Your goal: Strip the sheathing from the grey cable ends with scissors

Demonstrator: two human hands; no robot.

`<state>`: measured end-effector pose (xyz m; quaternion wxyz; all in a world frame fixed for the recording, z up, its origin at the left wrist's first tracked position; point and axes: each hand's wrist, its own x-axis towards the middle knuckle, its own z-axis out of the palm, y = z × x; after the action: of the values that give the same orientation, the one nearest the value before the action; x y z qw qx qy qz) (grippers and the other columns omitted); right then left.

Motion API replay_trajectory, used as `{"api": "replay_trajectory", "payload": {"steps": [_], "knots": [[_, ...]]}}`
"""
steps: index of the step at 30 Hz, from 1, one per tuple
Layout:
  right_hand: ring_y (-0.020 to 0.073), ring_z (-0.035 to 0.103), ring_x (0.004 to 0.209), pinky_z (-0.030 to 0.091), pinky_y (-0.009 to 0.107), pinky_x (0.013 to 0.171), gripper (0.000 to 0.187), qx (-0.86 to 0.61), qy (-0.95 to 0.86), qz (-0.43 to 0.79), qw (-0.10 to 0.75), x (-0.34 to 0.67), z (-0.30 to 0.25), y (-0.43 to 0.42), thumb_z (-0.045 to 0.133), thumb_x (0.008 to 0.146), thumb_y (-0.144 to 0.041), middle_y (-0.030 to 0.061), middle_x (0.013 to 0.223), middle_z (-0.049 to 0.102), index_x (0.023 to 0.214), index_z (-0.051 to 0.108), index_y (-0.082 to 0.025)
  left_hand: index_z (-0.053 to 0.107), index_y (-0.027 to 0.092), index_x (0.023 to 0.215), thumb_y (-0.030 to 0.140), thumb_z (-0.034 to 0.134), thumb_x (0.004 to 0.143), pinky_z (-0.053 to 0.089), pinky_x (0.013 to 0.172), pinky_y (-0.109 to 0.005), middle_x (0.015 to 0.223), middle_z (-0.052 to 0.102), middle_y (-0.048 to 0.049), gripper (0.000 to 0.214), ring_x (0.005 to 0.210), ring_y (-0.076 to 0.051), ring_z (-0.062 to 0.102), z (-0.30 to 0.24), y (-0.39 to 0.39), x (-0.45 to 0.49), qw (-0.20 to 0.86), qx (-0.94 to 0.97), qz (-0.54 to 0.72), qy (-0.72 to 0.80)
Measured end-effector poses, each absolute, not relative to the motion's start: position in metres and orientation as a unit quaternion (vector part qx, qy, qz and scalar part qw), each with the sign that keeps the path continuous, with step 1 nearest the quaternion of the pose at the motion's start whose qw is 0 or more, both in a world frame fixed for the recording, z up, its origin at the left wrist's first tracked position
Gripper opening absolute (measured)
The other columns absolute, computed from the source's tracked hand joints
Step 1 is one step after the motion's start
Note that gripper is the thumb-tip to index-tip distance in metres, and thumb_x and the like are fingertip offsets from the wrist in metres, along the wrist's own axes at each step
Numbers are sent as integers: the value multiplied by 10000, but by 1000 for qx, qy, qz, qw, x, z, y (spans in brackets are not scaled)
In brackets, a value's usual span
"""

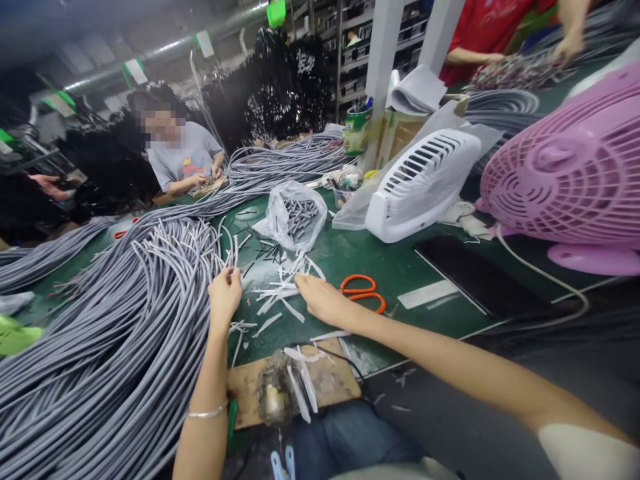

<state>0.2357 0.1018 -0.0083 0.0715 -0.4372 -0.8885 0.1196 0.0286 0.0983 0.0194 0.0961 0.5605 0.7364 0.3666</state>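
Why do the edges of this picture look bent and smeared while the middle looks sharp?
In the head view the wide lens bows the pink fan and the grey cable bundle near the edges; the top left corner is smeared; the left hand, right hand and orange scissors in the middle are sharp; light is even, shadows soft.

Head camera looks down, close above left hand (224,295) and right hand (321,301).

cable heap (100,333) left on the table (400,263), scissors (364,293) right of it, bag (293,217) behind, fan (423,183) farther right
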Motion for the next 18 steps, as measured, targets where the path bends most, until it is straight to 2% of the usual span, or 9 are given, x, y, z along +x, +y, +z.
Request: {"api": "replay_trajectory", "payload": {"steps": [4, 6, 11, 13, 18], "knots": [[286, 517, 1027, 397, 371, 833, 275, -499, -856, 101, 85, 240, 1, 130, 382, 836, -57, 215, 1081, 552, 1094, 477, -63, 538, 196, 698, 283, 435, 799, 383, 520, -285, 425, 500, 18, 168, 416, -187, 534, 19, 69, 21, 93, 579, 272, 763], [314, 529, 1016, 402, 397, 811, 256, -517, -846, 107, 80, 236, -2, 142, 351, 871, -100, 247, 1057, 562, 1084, 486, -52, 505, 196, 705, 269, 418, 808, 388, 518, -291, 471, 535, -5, 153, 429, -196, 554, 13, 50, 21, 92, 597, 221, 766], [273, 625, 836, 428, 317, 677, 198, -486, -856, 159, 72, 213, -13, 153, 400, 875, -158, 169, 875, 653, 999, 550, -124, 465, 195, 600, 174, 437, 764, 419, 565, -288, 538, 594, -55, 168, 518, -203, 608, -10, 37, 31, 121, 615, 161, 762], [269, 630, 841, 422, 304, 665, 212, -481, -856, 169, 86, 208, -12, 153, 375, 888, -179, 160, 886, 659, 987, 557, -138, 490, 190, 595, 168, 426, 775, 429, 580, -279, 541, 608, -57, 192, 547, -197, 619, -15, 50, 37, 145, 618, 163, 755], [251, 606, 916, 410, 303, 732, 292, -490, -841, 181, 140, 221, -2, 146, 300, 892, -114, 180, 999, 624, 1121, 480, -93, 603, 168, 651, 202, 495, 758, 452, 663, -263, 676, 675, -55, 156, 695, -185, 639, -8, 96, 44, 178, 615, 231, 733]]}}
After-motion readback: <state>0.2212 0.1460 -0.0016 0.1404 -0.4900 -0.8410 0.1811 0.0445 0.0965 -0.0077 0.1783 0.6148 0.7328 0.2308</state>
